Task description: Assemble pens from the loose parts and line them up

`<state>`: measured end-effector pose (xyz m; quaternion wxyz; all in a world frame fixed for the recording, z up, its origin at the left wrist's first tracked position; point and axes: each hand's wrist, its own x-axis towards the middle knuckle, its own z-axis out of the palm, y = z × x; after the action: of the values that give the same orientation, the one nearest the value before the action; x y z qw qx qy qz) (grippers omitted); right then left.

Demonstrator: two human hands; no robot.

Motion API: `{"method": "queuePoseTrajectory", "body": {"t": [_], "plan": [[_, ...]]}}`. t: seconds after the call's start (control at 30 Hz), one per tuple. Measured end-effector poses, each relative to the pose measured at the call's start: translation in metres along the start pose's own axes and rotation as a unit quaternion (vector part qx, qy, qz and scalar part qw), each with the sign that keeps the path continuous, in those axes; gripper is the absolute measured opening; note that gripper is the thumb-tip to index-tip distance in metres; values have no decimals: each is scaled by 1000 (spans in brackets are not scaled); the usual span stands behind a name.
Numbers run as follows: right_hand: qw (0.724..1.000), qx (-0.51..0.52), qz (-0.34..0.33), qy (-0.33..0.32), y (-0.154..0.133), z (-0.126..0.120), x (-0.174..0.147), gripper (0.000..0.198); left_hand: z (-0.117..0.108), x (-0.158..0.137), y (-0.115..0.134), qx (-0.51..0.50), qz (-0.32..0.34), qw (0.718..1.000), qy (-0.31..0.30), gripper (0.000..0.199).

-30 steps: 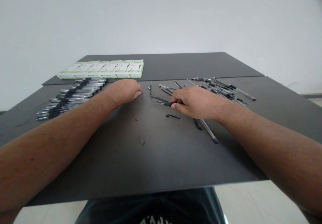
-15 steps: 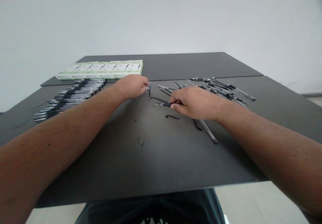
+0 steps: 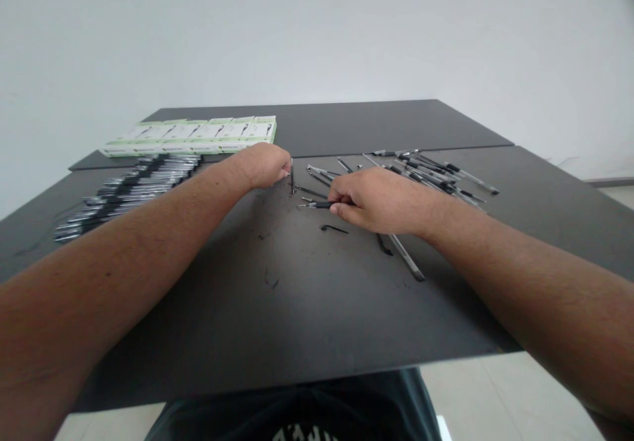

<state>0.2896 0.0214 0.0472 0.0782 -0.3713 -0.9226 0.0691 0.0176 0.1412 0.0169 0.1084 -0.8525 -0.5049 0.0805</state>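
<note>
My right hand (image 3: pixel 374 197) is closed round a pen (image 3: pixel 319 204) with a black grip, its bare tip pointing left just over the table. My left hand (image 3: pixel 267 164) is pinched shut, with a small pale bit showing at the fingertips, too small to name. Close beside those fingertips stands a thin dark piece (image 3: pixel 292 177). Several loose pen parts lie between the hands, among them a clear tube (image 3: pixel 317 171). A black pen clip (image 3: pixel 334 228) rests in front of my right hand, and a clear pen barrel (image 3: pixel 407 259) sticks out below it.
A neat row of pens (image 3: pixel 133 187) lies at the left, partly behind my left forearm. White and green boxes (image 3: pixel 191 147) stand in a line behind it. A loose heap of pens (image 3: pixel 436 173) spreads at the right of the dark table (image 3: pixel 297 322). A pale wall (image 3: pixel 317 38) rises behind.
The whole view has shifted slightly left. Both hands keep nearly the same places and grips, the right one still on the pen.
</note>
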Motion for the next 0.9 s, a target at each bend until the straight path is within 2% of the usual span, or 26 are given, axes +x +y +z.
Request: {"method": "queuePoseTrajectory", "body": {"t": [0.17, 0.27, 0.47, 0.53, 0.67, 0.77, 0.9], "plan": [[1000, -1, -7, -7, 1, 1, 0, 22, -5, -5, 3, -6, -11, 1000, 9, 35], [1000, 0, -12, -2, 1, 1, 0, 21, -15, -21, 3, -53, -42, 995, 70, 39], [1000, 3, -13, -8, 1, 2, 0, 21, -42, -78, 14, -226, -61, 955, 182, 29], [1000, 5, -14, -10, 0, 2, 0, 21, -46, -97, 23, -273, -67, 936, 210, 32], [1000, 2, -10, -12, 0, 2, 0, 22, -42, -124, 43, -417, -82, 884, 194, 37], [1000, -3, -8, -10, 2, 3, 0, 22, -28, -130, 56, -504, -82, 842, 171, 31], [1000, -8, -3, -9, 6, 6, 0, 23, -6, -124, 62, -601, -93, 776, 167, 33]]}}
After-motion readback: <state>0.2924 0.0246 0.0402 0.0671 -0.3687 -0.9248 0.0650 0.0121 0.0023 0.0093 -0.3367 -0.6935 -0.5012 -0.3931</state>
